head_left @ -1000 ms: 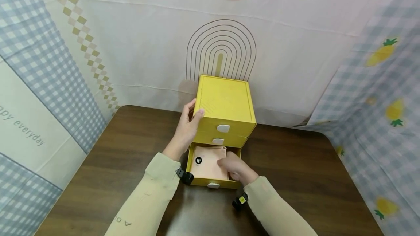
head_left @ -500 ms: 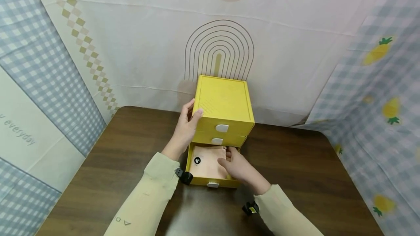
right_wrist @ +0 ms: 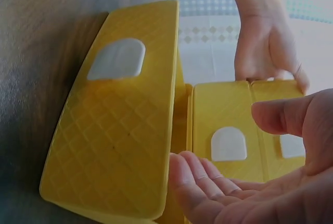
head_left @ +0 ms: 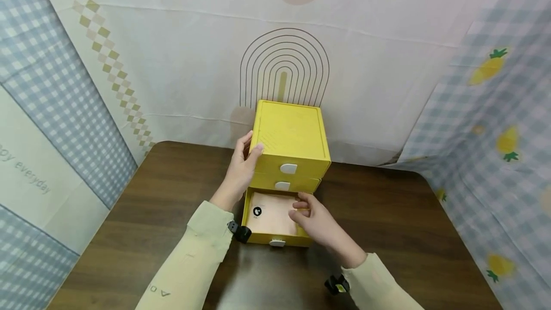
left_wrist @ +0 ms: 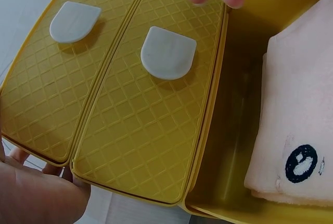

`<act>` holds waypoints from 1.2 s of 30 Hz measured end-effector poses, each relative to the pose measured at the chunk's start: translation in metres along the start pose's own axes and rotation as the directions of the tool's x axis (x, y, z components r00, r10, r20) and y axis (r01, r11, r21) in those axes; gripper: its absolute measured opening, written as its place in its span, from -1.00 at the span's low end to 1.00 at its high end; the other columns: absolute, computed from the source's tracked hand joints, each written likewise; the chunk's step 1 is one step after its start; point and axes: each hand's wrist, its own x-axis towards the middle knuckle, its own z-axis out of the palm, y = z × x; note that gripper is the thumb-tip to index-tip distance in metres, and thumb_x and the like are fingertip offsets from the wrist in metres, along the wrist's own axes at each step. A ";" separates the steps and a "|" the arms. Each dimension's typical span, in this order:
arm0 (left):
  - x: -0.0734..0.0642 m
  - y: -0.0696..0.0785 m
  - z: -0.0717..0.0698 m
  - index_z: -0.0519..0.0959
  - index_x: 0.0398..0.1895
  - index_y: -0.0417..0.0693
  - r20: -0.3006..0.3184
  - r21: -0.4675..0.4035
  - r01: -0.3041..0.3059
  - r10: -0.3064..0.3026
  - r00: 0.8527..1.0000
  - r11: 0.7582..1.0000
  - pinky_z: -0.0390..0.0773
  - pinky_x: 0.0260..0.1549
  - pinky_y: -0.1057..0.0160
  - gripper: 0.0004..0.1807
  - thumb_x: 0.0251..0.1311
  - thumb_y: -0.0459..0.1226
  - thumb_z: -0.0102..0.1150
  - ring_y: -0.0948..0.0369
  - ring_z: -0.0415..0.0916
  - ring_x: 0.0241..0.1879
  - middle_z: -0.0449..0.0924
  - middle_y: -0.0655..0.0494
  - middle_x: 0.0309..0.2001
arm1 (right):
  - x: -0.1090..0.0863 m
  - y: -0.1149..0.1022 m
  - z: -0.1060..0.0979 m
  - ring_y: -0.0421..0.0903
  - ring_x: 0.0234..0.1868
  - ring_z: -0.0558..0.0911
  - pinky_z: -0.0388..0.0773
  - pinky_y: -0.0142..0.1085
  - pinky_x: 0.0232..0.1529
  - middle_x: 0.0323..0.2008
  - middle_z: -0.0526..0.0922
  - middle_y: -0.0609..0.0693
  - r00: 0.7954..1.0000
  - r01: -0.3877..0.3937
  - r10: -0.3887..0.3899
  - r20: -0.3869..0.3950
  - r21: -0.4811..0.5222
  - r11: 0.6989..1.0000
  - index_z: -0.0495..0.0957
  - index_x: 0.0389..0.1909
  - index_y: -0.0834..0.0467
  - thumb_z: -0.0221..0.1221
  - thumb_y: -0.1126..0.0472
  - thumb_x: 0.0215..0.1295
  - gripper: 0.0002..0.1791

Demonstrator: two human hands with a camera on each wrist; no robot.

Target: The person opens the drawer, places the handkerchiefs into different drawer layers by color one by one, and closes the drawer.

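A small yellow drawer cabinet (head_left: pixel 290 130) with white handles stands on the table, its bottom drawer (head_left: pixel 260 238) pulled out. In that drawer lies a folded pale pink towel (head_left: pixel 273 219) with a round black emblem, also plain in the left wrist view. My left hand (head_left: pixel 236 173) holds the cabinet's left side, thumb on the top front edge and fingers against the side. Over the right part of the drawer hovers my right hand (head_left: pixel 320 224), fingers loosely bent and thumb apart, with nothing between them. The two upper drawers (left_wrist: pixel 151 114) are closed.
The brown wooden table (head_left: pixel 387 233) extends to both sides of the cabinet. Behind it hangs a pale cloth backdrop (head_left: pixel 193 61) with an arch print. Checked cloth (head_left: pixel 508 195) with pineapple prints hangs at the right.
My right hand has come away from the towel, lifting and shifting right, with its fingers loosened. The towel stays in the drawer. My left hand keeps its hold on the cabinet.
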 end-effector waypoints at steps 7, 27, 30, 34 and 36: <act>0.000 0.000 0.000 0.00 0.50 0.01 0.000 0.008 0.007 -0.007 1.000 1.000 0.23 0.27 0.16 -0.37 0.47 -0.11 -0.08 0.14 0.20 0.29 0.12 0.04 0.40 | -0.011 -0.004 0.007 0.14 -0.05 0.58 0.58 -0.07 -0.08 0.00 0.53 0.19 0.995 0.017 -0.029 0.093 0.130 0.991 0.26 0.31 0.28 0.22 0.12 0.33 -0.38; 0.004 0.003 -0.002 -0.02 0.51 0.00 0.004 0.025 0.001 -0.001 1.000 1.000 0.21 0.28 0.17 -0.33 0.46 -0.08 -0.06 0.14 0.15 0.31 0.10 0.05 0.39 | -0.027 0.032 0.024 0.04 -0.19 0.65 0.62 -0.12 -0.16 -0.18 0.65 0.19 0.863 -0.201 0.067 0.501 0.219 0.955 0.53 0.04 0.38 0.05 -0.03 0.45 -0.49; 0.004 0.002 -0.002 -0.03 0.51 0.00 0.004 0.018 0.001 -0.001 1.000 1.000 0.21 0.28 0.17 -0.33 0.46 -0.08 -0.06 0.14 0.16 0.31 0.10 0.05 0.39 | -0.025 0.041 0.027 -0.02 -0.25 0.65 0.63 -0.14 -0.21 -0.21 0.66 0.16 0.865 -0.247 0.110 0.490 0.224 0.943 0.52 0.02 0.40 0.03 -0.07 0.45 -0.45; 0.004 0.001 -0.002 -0.03 0.51 -0.02 0.009 0.001 0.001 -0.001 1.000 1.000 0.22 0.28 0.16 -0.34 0.46 -0.10 -0.07 0.13 0.17 0.30 0.10 0.04 0.40 | -0.022 0.050 0.030 -0.06 -0.32 0.65 0.64 -0.15 -0.26 -0.26 0.67 0.15 0.874 -0.286 0.160 0.460 0.219 0.933 0.52 -0.02 0.41 0.00 -0.07 0.47 -0.45; 0.005 -0.001 -0.002 -0.04 0.51 -0.03 0.012 -0.001 -0.001 0.001 1.000 1.000 0.22 0.27 0.16 -0.34 0.47 -0.11 -0.07 0.13 0.18 0.29 0.10 0.03 0.40 | -0.020 0.053 0.032 -0.08 -0.34 0.65 0.64 -0.16 -0.28 -0.27 0.67 0.14 0.878 -0.299 0.180 0.443 0.215 0.930 0.53 -0.03 0.40 -0.03 -0.05 0.49 -0.47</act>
